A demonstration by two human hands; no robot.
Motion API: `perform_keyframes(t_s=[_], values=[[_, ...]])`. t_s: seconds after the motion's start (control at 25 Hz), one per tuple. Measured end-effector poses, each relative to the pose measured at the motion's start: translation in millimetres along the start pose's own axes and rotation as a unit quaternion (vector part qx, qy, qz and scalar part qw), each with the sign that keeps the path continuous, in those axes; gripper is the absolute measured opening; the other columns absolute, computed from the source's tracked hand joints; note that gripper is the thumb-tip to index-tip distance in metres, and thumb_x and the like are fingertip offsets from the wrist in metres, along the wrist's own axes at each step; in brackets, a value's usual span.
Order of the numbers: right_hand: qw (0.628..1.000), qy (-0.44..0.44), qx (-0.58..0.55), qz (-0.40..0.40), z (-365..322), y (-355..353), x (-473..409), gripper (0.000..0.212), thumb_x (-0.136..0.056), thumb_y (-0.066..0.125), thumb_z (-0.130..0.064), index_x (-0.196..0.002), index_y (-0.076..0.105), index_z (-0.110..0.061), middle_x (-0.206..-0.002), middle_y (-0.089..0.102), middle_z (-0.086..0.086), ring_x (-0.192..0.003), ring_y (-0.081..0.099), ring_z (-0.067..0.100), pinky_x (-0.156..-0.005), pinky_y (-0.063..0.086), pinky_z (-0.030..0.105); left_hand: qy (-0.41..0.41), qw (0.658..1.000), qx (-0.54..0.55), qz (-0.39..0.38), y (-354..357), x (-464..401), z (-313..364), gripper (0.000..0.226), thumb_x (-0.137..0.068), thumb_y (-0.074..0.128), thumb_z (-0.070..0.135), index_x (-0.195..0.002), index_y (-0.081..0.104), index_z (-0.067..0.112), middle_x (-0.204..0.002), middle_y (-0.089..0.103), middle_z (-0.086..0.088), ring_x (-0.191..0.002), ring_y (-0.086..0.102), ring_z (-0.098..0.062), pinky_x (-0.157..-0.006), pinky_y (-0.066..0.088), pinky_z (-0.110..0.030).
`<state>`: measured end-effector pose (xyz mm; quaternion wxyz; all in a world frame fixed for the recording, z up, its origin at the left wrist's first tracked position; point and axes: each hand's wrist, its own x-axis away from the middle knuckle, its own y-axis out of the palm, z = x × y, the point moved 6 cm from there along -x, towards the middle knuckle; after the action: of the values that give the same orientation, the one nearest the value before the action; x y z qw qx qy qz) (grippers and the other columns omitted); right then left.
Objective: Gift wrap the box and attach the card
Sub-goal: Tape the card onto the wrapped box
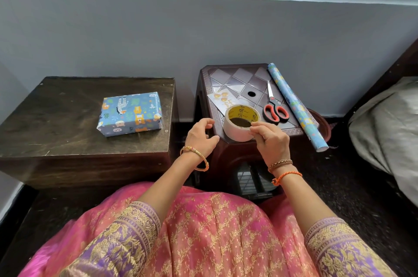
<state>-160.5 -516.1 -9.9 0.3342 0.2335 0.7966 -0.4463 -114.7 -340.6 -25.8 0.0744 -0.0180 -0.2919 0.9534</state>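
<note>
Already the tape roll [240, 123] is pinched by the right hand [270, 141], the left hand [202, 135] held open beside it, so the roll could be tipped off the stool [235, 77].

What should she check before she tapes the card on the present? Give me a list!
1. Box fully wrapped: ok.
2. Card within reach on the stool: ok, though the tape roll partly covers it.
3. Tape end found: cannot tell; right hand fingertips pinch at the roll's rim.
4. Left hand free to steady the roll: ok, open beside it.
5. Scissors handy: ok.
</note>
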Motion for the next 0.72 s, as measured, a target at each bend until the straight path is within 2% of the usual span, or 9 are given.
perform_keyframes(t_s=[0.08, 0.16, 0.28, 0.4, 0.48, 0.52, 0.6, 0.64, 0.72], values=[[0.999, -0.025, 0.044, 0.004, -5, 0, 1, 0.013, -0.076, 0.062, -0.008, -0.07, 0.07, 0.0, -0.078, 0.073, 0.013, -0.068, 0.07, 0.027, -0.059, 0.057, 0.029, 0.098, 0.994, -0.036, -0.012, 4, 1, 12, 0.054, -0.079, 0.062, 0.006, -0.13, 0.047, 0.016, -0.132, 0.047, -0.005, -0.118, 0.05, -0.02, -0.095, 0.046, -0.028], [0.997, -0.034, 0.064, 0.001, -7, 2, 3, 0.022, -0.081, 0.054, -0.014, -0.072, 0.069, -0.001, -0.082, 0.073, 0.011, -0.07, 0.071, 0.025, -0.056, 0.057, 0.03, 0.165, 0.976, -0.131, -0.063, 15, 5, 21, 0.062, -0.081, 0.061, 0.009, -0.137, 0.039, 0.026, -0.144, 0.034, 0.001, -0.124, 0.042, -0.018, -0.1, 0.044, -0.033], [0.996, -0.043, 0.082, -0.016, -11, 3, 9, 0.016, -0.079, 0.058, -0.01, -0.066, 0.066, -0.003, -0.092, 0.073, 0.013, -0.074, 0.071, 0.026, -0.051, 0.056, 0.028, 0.184, 0.939, -0.278, -0.083, 26, 9, 25, 0.064, -0.086, 0.053, 0.011, -0.14, 0.029, 0.036, -0.15, 0.023, 0.012, -0.129, 0.035, -0.016, -0.1, 0.044, -0.031], [0.994, -0.038, 0.071, -0.077, -13, 5, 23, 0.018, -0.063, 0.071, 0.011, -0.058, 0.059, 0.0, -0.114, 0.064, 0.02, -0.093, 0.067, 0.035, -0.061, 0.058, 0.036, 0.179, 0.946, -0.267, -0.043, 24, 10, 26, 0.066, -0.086, 0.05, 0.005, -0.139, 0.03, 0.038, -0.149, 0.025, 0.015, -0.127, 0.037, -0.015, -0.097, 0.045, -0.029], [0.983, -0.015, 0.065, -0.172, -11, 11, 32, 0.022, -0.059, 0.07, 0.017, -0.054, 0.056, 0.001, -0.138, 0.044, 0.016, -0.102, 0.064, 0.035, -0.064, 0.059, 0.039, 0.174, 0.95, -0.254, -0.042, 24, 11, 25, 0.069, -0.085, 0.05, 0.002, -0.14, 0.03, 0.038, -0.149, 0.025, 0.015, -0.123, 0.04, -0.016, -0.096, 0.046, -0.029], [0.966, 0.006, 0.078, -0.245, -10, 16, 37, 0.02, -0.064, 0.068, 0.014, -0.054, 0.057, 0.0, -0.149, 0.022, 0.007, -0.106, 0.063, 0.03, -0.065, 0.059, 0.037, 0.171, 0.951, -0.254, -0.047, 24, 11, 24, 0.071, -0.084, 0.05, 0.001, -0.14, 0.029, 0.039, -0.15, 0.024, 0.016, -0.121, 0.042, -0.017, -0.095, 0.047, -0.03], [0.919, 0.041, 0.097, -0.381, -2, 25, 51, 0.012, -0.073, 0.066, 0.001, -0.062, 0.067, -0.005, -0.146, -0.021, -0.008, -0.12, 0.054, 0.022, -0.079, 0.054, 0.036, 0.167, 0.949, -0.263, -0.055, 25, 11, 25, 0.072, -0.084, 0.05, 0.0, -0.141, 0.027, 0.039, -0.151, 0.022, 0.016, -0.119, 0.044, -0.018, -0.094, 0.047, -0.03], [0.904, 0.059, 0.073, -0.418, 0, 26, 51, 0.01, -0.073, 0.069, -0.006, -0.065, 0.071, -0.011, -0.142, -0.029, -0.012, -0.126, 0.048, 0.021, -0.089, 0.049, 0.035, 0.164, 0.947, -0.271, -0.058, 25, 10, 26, 0.072, -0.085, 0.05, 0.001, -0.141, 0.026, 0.039, -0.151, 0.021, 0.016, -0.119, 0.044, -0.018, -0.095, 0.047, -0.03], [0.884, 0.093, -0.017, -0.457, -3, 23, 44, 0.016, -0.068, 0.077, -0.015, -0.062, 0.071, -0.029, -0.144, -0.031, -0.014, -0.135, 0.034, 0.015, -0.106, 0.037, 0.033, 0.16, 0.941, -0.289, -0.068, 25, 8, 25, 0.074, -0.085, 0.05, 0.0, -0.142, 0.024, 0.039, -0.152, 0.019, 0.017, -0.12, 0.043, -0.018, -0.096, 0.047, -0.031]])
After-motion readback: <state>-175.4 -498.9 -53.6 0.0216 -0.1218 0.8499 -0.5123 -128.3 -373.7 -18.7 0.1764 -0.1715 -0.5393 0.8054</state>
